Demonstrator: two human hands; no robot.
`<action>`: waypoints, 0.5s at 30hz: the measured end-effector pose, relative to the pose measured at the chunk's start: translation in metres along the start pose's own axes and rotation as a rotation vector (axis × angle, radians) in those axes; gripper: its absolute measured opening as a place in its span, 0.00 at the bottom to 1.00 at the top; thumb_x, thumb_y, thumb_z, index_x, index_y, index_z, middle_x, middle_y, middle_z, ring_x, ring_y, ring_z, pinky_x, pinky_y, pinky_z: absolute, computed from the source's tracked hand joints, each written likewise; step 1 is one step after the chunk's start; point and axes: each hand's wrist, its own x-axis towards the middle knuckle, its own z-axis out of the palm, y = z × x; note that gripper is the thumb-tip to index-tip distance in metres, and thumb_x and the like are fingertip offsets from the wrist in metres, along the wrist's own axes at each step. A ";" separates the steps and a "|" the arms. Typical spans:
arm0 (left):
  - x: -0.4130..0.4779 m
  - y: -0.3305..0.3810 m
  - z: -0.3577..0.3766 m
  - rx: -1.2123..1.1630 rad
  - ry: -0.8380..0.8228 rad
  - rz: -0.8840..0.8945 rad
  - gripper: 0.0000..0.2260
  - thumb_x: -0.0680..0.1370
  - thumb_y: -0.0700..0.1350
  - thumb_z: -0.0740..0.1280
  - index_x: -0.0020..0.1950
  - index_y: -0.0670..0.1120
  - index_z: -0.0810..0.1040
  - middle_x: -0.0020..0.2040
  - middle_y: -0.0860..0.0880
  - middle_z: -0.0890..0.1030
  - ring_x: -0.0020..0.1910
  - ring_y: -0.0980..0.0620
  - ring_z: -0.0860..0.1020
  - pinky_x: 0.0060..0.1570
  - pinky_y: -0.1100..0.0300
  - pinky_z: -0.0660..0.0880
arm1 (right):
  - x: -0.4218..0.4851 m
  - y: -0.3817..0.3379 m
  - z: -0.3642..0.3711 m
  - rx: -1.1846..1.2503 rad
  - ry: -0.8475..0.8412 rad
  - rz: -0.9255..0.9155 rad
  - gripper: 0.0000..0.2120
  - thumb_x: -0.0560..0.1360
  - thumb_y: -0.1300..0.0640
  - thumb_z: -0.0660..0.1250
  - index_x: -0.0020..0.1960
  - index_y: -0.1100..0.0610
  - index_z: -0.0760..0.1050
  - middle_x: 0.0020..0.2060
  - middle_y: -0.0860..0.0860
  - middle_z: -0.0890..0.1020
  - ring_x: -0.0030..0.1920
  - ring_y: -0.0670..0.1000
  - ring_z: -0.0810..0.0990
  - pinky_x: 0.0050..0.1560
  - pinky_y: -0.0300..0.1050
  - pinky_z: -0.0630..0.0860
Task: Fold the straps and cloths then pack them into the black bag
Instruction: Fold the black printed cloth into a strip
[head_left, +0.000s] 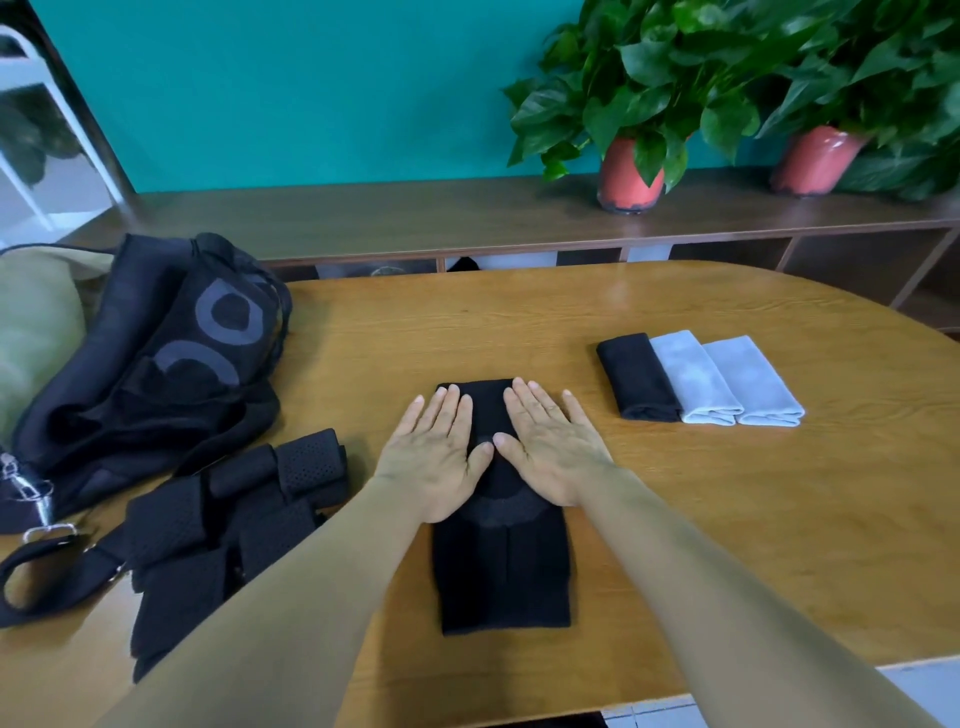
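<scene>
Two bare forearms (291, 597) reach in from six o'clock and converge toward the middle of the wooden counter (727, 519). The left grip (434, 457) and right grip (550, 452) lie palm-down, side by side, on a long black cloth (501, 571). Their fingers are straight and close together, pointing to twelve o'clock, and the thumbs angle inward until they nearly meet over the cloth's midline. Both grips are released: flat, pressing the fabric, grasping nothing. The cloth is a narrow folded strip running from six to twelve o'clock. Its far half is under the palms and its near half lies bare between the wrists.

At eight o'clock from the grips, a heap of black perforated straps (234, 519) lies on the counter, with a looped band and a metal buckle (47, 530) at its nine o'clock end. The black bag (171, 353), marked with grey rings, slumps at ten o'clock on the counter's edge, just beyond the straps.

At two o'clock, well apart from the grips, three folded cloths sit in a row, touching: a small black cloth (639, 376) and two grey cloths (727, 379). Past the counter, from twelve to two o'clock, a wooden shelf (363, 218) carries two leafy plants in red pots (628, 176) against a teal wall (311, 88)
</scene>
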 end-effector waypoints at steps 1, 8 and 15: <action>0.000 0.001 -0.003 0.021 -0.016 -0.005 0.30 0.81 0.60 0.36 0.77 0.43 0.35 0.78 0.46 0.36 0.76 0.51 0.34 0.75 0.51 0.35 | 0.001 0.000 -0.002 -0.016 -0.017 0.002 0.30 0.81 0.40 0.37 0.76 0.54 0.34 0.75 0.48 0.35 0.74 0.46 0.33 0.74 0.53 0.35; -0.047 0.010 -0.011 -0.081 0.076 -0.034 0.28 0.82 0.57 0.38 0.76 0.43 0.33 0.77 0.46 0.35 0.75 0.52 0.33 0.74 0.53 0.34 | -0.050 -0.002 -0.017 0.014 0.038 -0.021 0.30 0.81 0.41 0.36 0.77 0.55 0.35 0.76 0.49 0.36 0.73 0.46 0.30 0.74 0.52 0.34; -0.111 0.040 0.006 -0.111 0.100 0.066 0.26 0.84 0.53 0.41 0.77 0.45 0.35 0.77 0.48 0.35 0.75 0.54 0.33 0.73 0.55 0.31 | -0.130 -0.054 0.005 0.237 0.044 -0.063 0.32 0.79 0.38 0.35 0.77 0.53 0.36 0.75 0.46 0.37 0.73 0.42 0.31 0.74 0.50 0.34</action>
